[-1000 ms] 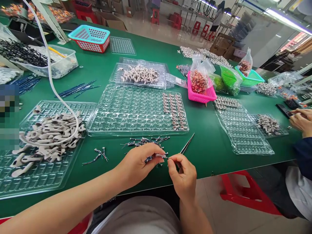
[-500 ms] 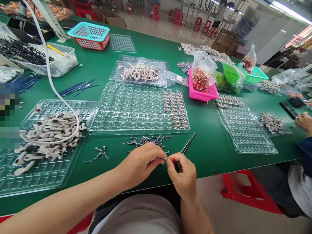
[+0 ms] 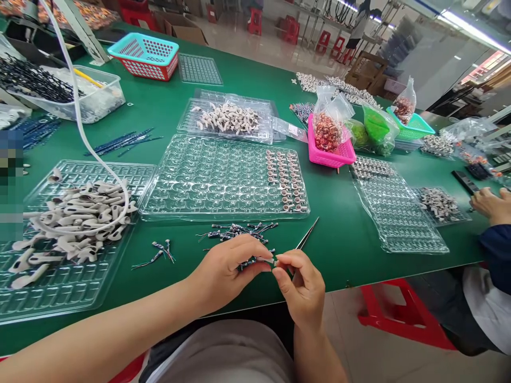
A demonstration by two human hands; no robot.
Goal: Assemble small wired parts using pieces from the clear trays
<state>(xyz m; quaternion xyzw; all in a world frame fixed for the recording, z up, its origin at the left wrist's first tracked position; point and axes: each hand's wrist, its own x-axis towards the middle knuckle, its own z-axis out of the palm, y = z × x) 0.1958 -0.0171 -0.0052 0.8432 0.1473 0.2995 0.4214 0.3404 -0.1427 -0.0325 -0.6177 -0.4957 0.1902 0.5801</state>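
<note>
Slightly, the fingertips of the right hand (image 3: 301, 282) have parted from where they were half a second ago, when thumb and forefinger met close against the left hand's fingers. Now a narrow gap shows between them, with something tiny at its edge, too small to make out; whether they grip it cannot be told. The left hand (image 3: 229, 268) has hardly moved and pinches a small pale piece (image 3: 266, 260) between thumb and forefinger, mostly hidden, just above the tabletop (image 3: 339, 242) at the person's front. This looks like a brief easing or re-grip in close finger work rather than an end to it, since the piece has not been set down.

Tweezers (image 3: 307, 234) point away from behind the right hand; whether they are tucked into its palm is unclear. Just beyond the left hand lies a pile of thin wired parts (image 3: 235, 231), with a few more (image 3: 162, 250) apart to the left. The clear tray (image 3: 207, 213) behind them looks unchanged, its seated pale parts (image 3: 293, 178) kept to the right-hand end, so nothing appears to have been added there.
</note>
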